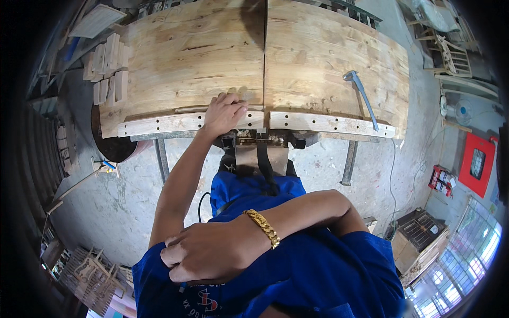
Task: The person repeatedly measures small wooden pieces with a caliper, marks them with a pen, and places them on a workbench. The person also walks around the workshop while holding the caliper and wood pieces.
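Observation:
My left hand [226, 114] rests at the near edge of the wooden worktop [196, 58], fingers bent over a thin wooden strip [191, 110] that lies along that edge. A small dark sliver shows by its fingertips. Just below is a pale drilled wooden rail [159, 125] with a row of dark holes. A second drilled rail [318, 123] continues to the right past a gap. My right hand [212, 254], with a gold chain bracelet at the wrist, is curled closed against my blue shirt near the left shoulder. Whatever its fingers pinch is hidden.
A grey caliper [363, 100] lies on the right half of the worktop. Pale wooden blocks [108, 58] are stacked at the left edge. A round dark container [116, 148] stands below them. Metal legs [350, 162] support the top. A cable [393, 180] trails over the floor at right.

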A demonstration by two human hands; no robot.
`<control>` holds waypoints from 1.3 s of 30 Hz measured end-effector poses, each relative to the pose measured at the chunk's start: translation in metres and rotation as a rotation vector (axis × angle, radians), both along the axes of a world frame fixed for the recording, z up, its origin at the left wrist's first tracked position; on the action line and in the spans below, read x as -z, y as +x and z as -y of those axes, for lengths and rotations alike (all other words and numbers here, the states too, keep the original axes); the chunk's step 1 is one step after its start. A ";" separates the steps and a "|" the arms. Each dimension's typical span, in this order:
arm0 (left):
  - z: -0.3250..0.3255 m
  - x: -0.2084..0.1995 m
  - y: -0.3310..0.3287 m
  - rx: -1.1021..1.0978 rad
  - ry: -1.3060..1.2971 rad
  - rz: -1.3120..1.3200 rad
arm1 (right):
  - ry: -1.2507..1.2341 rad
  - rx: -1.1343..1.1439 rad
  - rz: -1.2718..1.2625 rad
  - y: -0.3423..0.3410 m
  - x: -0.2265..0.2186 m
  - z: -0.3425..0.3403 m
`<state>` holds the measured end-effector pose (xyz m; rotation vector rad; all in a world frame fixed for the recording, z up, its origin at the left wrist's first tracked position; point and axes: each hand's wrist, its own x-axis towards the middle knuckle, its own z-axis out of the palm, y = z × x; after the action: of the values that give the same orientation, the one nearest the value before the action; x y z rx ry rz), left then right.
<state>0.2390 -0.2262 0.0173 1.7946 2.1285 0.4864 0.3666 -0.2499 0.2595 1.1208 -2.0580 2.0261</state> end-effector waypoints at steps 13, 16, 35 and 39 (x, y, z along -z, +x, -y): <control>-0.001 -0.008 0.001 0.058 -0.013 -0.066 | -0.350 0.948 0.529 0.056 0.014 -0.086; 0.000 -0.005 -0.001 0.074 0.074 -0.048 | -1.403 1.097 0.459 0.054 0.059 -0.166; -0.006 -0.010 0.003 0.094 -0.042 -0.058 | 0.025 1.426 0.559 0.071 0.205 -0.171; -0.004 -0.012 0.004 0.091 -0.042 -0.059 | 0.308 1.478 0.468 0.076 0.197 -0.147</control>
<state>0.2428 -0.2222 0.0292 1.8949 2.0683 0.3683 0.4424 -0.1028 0.0627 -0.8705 -2.1744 1.1646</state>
